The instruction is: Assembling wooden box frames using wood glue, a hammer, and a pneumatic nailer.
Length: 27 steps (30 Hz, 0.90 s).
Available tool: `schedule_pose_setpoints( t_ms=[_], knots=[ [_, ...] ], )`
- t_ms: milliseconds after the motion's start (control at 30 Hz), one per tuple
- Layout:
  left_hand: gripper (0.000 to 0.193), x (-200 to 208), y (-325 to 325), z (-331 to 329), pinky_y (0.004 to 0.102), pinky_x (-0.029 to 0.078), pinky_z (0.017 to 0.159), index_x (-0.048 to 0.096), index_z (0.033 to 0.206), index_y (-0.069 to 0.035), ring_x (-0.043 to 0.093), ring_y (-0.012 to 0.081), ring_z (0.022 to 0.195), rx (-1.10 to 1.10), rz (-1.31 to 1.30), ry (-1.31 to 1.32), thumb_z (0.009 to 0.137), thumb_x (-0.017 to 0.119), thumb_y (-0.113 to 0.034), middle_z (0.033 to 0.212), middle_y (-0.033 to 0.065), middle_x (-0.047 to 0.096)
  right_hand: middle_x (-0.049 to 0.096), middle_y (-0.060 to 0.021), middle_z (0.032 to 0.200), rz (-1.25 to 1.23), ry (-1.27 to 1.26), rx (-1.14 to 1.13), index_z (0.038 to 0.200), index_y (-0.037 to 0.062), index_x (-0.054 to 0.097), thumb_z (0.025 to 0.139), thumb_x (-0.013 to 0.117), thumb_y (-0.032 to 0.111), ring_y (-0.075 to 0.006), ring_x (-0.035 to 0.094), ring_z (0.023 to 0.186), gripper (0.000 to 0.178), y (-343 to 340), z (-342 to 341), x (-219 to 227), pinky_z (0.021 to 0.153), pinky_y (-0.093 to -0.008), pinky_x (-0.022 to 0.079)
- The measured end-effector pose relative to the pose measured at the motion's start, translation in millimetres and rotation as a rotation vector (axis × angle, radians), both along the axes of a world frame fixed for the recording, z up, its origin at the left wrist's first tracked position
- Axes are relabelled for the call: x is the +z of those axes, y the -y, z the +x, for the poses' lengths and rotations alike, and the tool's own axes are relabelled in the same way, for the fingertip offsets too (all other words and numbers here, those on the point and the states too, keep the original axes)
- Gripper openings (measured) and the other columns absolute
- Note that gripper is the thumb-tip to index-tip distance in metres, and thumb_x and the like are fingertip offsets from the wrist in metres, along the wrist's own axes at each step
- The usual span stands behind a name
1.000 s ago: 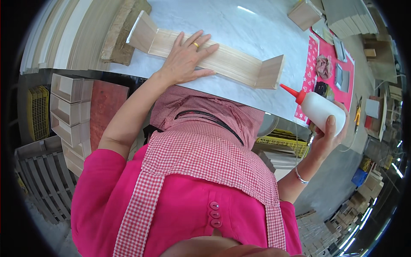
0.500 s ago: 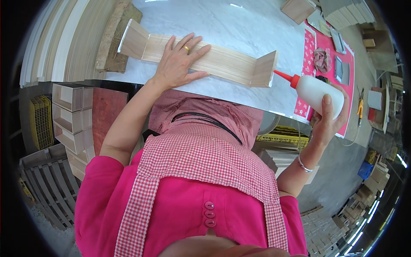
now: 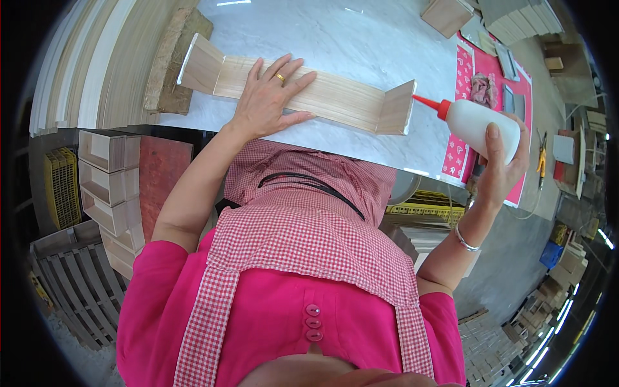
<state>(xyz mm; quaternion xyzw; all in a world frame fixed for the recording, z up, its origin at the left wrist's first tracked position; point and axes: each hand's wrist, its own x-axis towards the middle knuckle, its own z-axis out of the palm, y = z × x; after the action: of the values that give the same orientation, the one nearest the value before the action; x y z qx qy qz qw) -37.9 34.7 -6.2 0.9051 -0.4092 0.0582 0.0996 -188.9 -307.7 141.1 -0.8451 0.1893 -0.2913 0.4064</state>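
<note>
A long wooden tray (image 3: 342, 97) with an upright end piece at each end lies on the pale marble table (image 3: 361, 39). My left hand (image 3: 267, 97) presses flat on the middle of its base, fingers spread, a ring on one finger. My right hand (image 3: 500, 164) grips a white glue bottle (image 3: 477, 122) with a red nozzle. The nozzle tip touches the outer top edge of the tray's right end piece (image 3: 396, 109).
A pink patterned mat (image 3: 464, 71) with small items lies at the table's right. A wooden block (image 3: 445, 14) sits at the far edge, rough boards (image 3: 171, 58) at the left. Stacked wooden boxes (image 3: 106, 187) and a slatted crate (image 3: 71, 290) stand below left.
My right hand has brought the glue bottle up and left, from below the table edge to the tray's right end piece. My left hand has stayed pressed on the tray.
</note>
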Motion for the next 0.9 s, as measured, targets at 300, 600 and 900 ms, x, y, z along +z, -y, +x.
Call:
schedule_pose_setpoints(
  t_ms=[300,600,900],
  knots=[
    [0.074,-6,8,-7,0.0618,0.023,0.115,0.049,0.145,-0.025,0.034,0.0315,0.143,0.02,-0.041,0.012,0.084,0.062,-0.063,0.151,0.0092,0.042,0.062,-0.0105,0.104,0.193,-0.01,0.051,0.116,0.0009,0.059,0.088,0.072,0.033,-0.0169,0.061,0.088,0.044,-34,-28,8,0.071,-0.0271,0.05],
    [0.072,-3,50,-45,0.0639,0.019,0.116,0.055,0.14,-0.019,0.031,0.0331,0.144,-0.019,-0.255,-0.128,0.082,0.065,-0.06,0.145,0.0119,0.048,0.057,-0.0106,0.108,0.369,0.135,0.328,0.122,-0.0015,0.052,0.09,0.072,0.032,-0.0168,0.06,0.09,0.05,-160,51,-35,0.061,-0.028,0.054],
    [0.072,2,46,-41,0.0635,0.017,0.117,0.054,0.14,-0.017,0.023,0.0335,0.148,-0.058,-0.296,-0.186,0.083,0.066,-0.059,0.146,0.0146,0.047,0.058,-0.0086,0.102,0.404,0.063,0.344,0.116,-0.0006,0.053,0.091,0.074,0.028,-0.0134,0.061,0.083,0.043,-199,99,-26,0.059,-0.0248,0.054]
  ],
)
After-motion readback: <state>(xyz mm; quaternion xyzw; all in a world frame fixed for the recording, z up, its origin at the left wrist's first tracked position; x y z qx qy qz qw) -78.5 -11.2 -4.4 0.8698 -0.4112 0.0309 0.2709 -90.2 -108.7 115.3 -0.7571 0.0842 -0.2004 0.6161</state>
